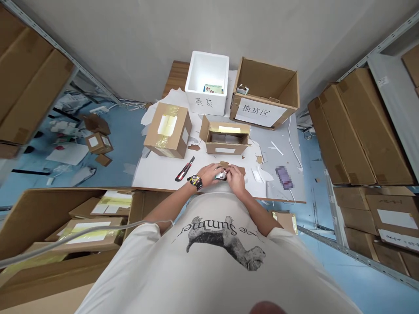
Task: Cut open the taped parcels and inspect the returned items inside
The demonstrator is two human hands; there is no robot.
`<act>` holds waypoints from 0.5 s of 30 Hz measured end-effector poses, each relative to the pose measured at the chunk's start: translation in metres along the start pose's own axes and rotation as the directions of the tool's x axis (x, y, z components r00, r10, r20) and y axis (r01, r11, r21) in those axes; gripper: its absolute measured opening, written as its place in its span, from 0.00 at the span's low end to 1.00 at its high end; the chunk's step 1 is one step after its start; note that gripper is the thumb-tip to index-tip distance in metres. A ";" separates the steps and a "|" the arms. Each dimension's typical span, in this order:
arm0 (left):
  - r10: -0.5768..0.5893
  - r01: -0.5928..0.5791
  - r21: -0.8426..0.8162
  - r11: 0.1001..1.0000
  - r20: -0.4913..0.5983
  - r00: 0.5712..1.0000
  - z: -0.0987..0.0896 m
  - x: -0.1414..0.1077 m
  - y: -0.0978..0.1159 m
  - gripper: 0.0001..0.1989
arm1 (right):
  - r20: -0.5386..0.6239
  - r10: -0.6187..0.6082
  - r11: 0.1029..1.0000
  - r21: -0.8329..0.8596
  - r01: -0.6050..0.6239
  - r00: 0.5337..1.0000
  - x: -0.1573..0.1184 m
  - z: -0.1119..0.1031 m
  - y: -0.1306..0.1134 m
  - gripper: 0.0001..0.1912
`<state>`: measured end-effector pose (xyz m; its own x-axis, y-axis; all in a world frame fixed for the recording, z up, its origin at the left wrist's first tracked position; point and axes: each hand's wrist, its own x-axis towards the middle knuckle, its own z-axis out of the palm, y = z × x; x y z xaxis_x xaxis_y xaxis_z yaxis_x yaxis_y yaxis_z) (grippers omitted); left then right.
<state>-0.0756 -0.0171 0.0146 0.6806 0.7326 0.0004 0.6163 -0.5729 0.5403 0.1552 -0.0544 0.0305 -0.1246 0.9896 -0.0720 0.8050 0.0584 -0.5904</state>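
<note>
Close to the table's near edge, my left hand [208, 175], with a watch [195, 181] on its wrist, rests with bent fingers on a small shiny white-and-dark item [221, 175]. My right hand [235, 178] pinches at the item's other side. Fingers cover much of it, so its kind is unclear. A brown cardboard scrap [242, 170] shows behind the right hand. To the left of my left hand lies a red-and-black box cutter [185, 169]. An opened cardboard box [225, 150] stands just beyond both hands.
Behind are a taped carton [170, 131], a white foam box [206, 104] and a large labelled carton [262, 113]. A purple phone [284, 177] with a cable lies right. Below left stands a big carton [65, 189] holding parcels. Shelves of cartons [360, 131] flank the table.
</note>
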 end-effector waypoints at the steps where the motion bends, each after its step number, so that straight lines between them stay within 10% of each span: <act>1: -0.026 0.026 -0.020 0.999 -0.008 1.000 0.001 0.000 -0.001 0.24 | 0.022 0.011 0.999 -0.046 -0.010 1.000 0.000 -0.003 -0.002 0.18; 15: -0.182 0.159 -0.265 0.951 -0.065 0.981 0.028 -0.002 -0.007 0.47 | 0.371 0.000 0.847 -0.494 0.197 0.929 0.038 -0.017 -0.053 0.27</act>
<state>-0.0702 -0.0253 -0.0125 0.5299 0.8470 -0.0433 0.5892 -0.3309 0.7372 0.1177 -0.0180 0.0727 -0.3307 0.8703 -0.3651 0.9437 0.3096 -0.1168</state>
